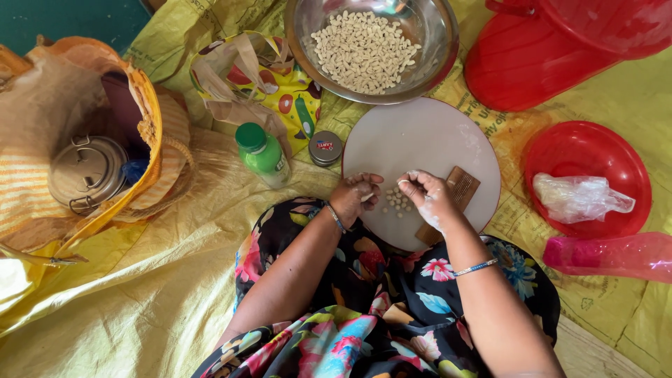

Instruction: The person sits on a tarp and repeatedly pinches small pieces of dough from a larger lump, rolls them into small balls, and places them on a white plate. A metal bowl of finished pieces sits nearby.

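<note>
1. A wrinkled yellow plastic sheet (140, 294) covers the floor under everything.
2. A red plastic bucket (553, 49) lies tipped at the upper right.
3. A round white board (427, 140) sits in front of the person's lap.
4. A shiny steel bowl (437, 31), just beyond the board, holds many small pale dough pieces (364, 49).
5. A ridged brown wooden paddle (458, 192) lies on the board, partly under the right hand.
6. The left hand (353, 196) rests at the board's near edge, fingers curled around a small pale dough bit.
7. The floury right hand (430, 196) hovers over the board, fingers pinched on a tiny dough bit.
8. A small cluster of shaped dough pellets (397, 201) lies on the board between both hands.
</note>
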